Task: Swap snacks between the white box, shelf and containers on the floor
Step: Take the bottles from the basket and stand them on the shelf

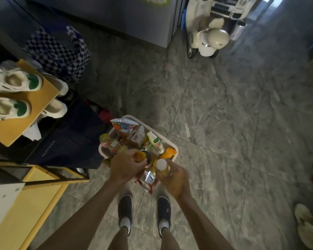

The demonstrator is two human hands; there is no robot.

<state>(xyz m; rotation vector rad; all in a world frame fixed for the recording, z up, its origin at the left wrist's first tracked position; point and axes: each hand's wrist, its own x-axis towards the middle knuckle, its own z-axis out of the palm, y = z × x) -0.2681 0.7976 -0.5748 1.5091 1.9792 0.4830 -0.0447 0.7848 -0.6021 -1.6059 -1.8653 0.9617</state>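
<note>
A white box (173, 145) full of snacks stands on the floor in front of my feet. It holds a white drink bottle (156, 142), a clear snack bag (123, 125), several jelly cups (113, 142) and an orange packet (168, 152). My left hand (125, 165) hovers over the near part of the box and grips a dark bottle with an orange cap (142, 156). To its right, my right hand (173, 179) holds a yellow bottle with a white cap (162, 165) upright above the box's near corner. A clear wrapped snack (148, 175) lies between the hands.
A yellow shelf frame (43, 179) stands at the left with white paper on it. Above it a board carries white-and-green shoes (13, 82). A cream toy scooter (211, 35) is parked far right of a grey cabinet (134, 17). Slippers (309, 221) lie at the right edge.
</note>
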